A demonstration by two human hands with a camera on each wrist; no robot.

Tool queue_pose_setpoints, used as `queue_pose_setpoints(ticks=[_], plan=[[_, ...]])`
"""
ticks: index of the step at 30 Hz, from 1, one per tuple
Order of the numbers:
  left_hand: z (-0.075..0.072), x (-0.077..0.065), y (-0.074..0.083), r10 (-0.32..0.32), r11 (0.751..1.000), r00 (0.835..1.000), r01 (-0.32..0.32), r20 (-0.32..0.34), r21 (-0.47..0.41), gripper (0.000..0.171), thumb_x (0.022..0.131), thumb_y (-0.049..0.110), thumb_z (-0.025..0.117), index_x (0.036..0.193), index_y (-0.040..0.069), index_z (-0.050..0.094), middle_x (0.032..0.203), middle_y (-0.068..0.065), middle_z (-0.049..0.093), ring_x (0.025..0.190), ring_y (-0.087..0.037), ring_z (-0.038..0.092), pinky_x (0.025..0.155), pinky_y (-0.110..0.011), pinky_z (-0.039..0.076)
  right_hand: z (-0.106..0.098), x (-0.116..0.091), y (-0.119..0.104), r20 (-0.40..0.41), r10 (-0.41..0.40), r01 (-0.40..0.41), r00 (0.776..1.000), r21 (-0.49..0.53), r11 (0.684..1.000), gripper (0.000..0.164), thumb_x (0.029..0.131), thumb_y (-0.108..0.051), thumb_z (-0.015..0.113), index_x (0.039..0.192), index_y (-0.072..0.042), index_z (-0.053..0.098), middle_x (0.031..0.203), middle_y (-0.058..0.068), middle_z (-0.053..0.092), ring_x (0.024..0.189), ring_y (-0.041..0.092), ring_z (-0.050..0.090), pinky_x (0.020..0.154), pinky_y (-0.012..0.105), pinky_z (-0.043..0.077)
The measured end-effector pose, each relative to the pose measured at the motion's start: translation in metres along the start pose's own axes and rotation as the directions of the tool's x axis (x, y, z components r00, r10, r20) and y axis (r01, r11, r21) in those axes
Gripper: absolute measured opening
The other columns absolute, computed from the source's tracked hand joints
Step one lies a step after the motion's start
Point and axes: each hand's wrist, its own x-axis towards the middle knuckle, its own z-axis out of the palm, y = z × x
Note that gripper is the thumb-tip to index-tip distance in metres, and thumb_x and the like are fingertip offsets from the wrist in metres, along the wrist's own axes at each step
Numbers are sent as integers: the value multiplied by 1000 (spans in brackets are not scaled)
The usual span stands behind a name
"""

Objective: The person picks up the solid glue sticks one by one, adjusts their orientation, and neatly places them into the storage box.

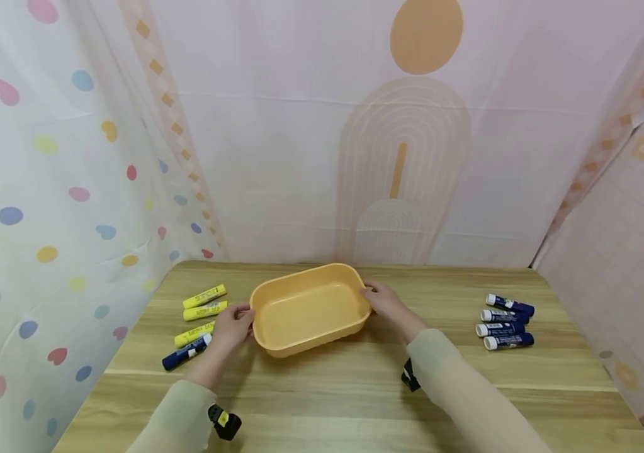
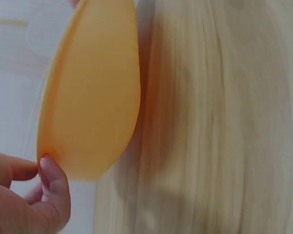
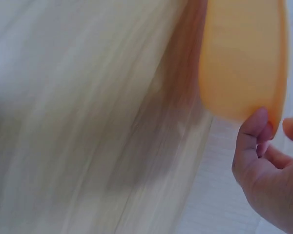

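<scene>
A shallow yellow-orange plastic basin (image 1: 311,314), with rounded corners and nothing inside, is held between both hands over the middle of the wooden table. My left hand (image 1: 233,328) pinches the rim at its left end; in the left wrist view, thumb and fingertips meet on the basin's edge (image 2: 95,87). At the opposite end, my right hand (image 1: 385,303) grips the rim, with fingers curled against the outer wall (image 3: 244,58) in the right wrist view. A shadow lies under the basin, which looks slightly raised; the exact gap cannot be judged.
Left of the basin lie three yellow glue sticks (image 1: 205,312) and a dark blue one (image 1: 187,352), partly behind the left hand. Several dark blue glue sticks (image 1: 500,329) lie at the right of the table (image 1: 322,402). Patterned curtains (image 1: 276,157) surround its back and sides.
</scene>
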Motion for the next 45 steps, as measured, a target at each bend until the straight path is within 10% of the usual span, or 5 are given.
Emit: queue_pose_setpoints(ticks=[10, 19, 45], plan=[[32, 9, 4, 106, 989, 981, -86, 164, -121, 45, 97, 2, 42, 142, -1, 38, 103, -15, 49, 75, -11, 54, 64, -26, 52, -39, -26, 24, -69, 43, -30, 997, 171, 985, 35, 97, -7, 48, 130, 5, 52, 106, 19, 60, 66, 11, 55, 62, 29, 52], [66, 13, 14, 187, 979, 971, -171, 152, -109, 40, 95, 0, 48, 135, -6, 47, 96, -15, 54, 68, -10, 51, 64, -29, 51, -67, -50, 37, -102, 48, -27, 994, 193, 981, 42, 96, -4, 48, 137, 7, 43, 100, 14, 52, 67, 10, 56, 58, 22, 52], [97, 24, 19, 83, 986, 987, -61, 135, -156, 39, 96, 2, 45, 136, -1, 48, 104, -13, 50, 80, -17, 53, 63, -21, 48, -75, -47, 51, -136, 86, -53, 987, 228, 972, 42, 96, -1, 45, 137, 8, 42, 95, 15, 53, 61, 12, 54, 54, 23, 49]])
